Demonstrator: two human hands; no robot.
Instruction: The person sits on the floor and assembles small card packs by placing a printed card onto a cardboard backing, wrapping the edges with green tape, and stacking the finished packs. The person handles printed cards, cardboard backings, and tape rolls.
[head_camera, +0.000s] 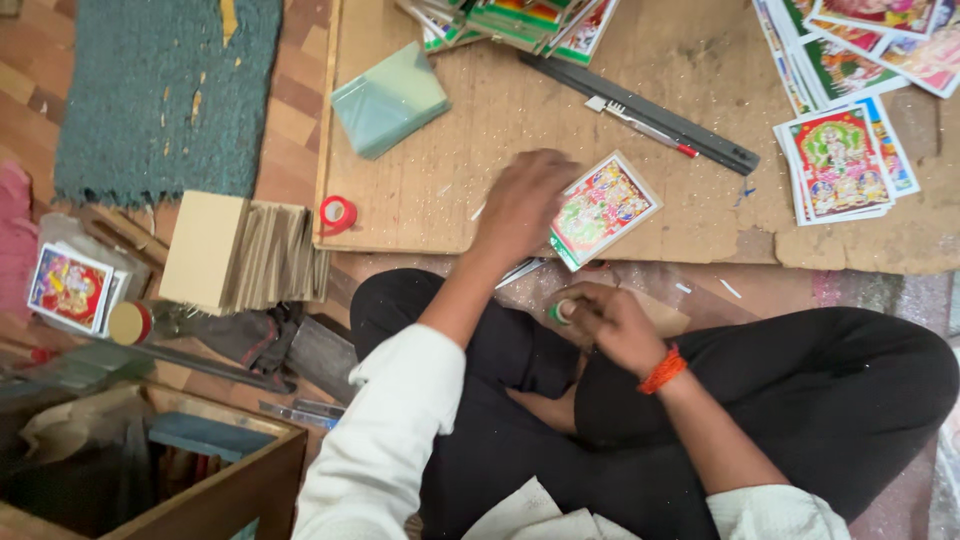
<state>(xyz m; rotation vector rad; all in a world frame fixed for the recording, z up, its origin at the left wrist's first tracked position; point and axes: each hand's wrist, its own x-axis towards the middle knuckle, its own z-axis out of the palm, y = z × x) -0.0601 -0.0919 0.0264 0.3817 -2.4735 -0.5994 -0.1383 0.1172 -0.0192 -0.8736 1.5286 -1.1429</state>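
On the cardboard sheet (450, 190), a colourful printed card (603, 208) is pressed by the left hand (522, 203); a small green-and-white roll (564, 311), half hidden, is gripped by the closed right hand (612, 322).

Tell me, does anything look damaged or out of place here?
The brown board is worn: its front edge is torn and ragged at the right, and its surface is pitted. The colourful card under the left hand lies askew.
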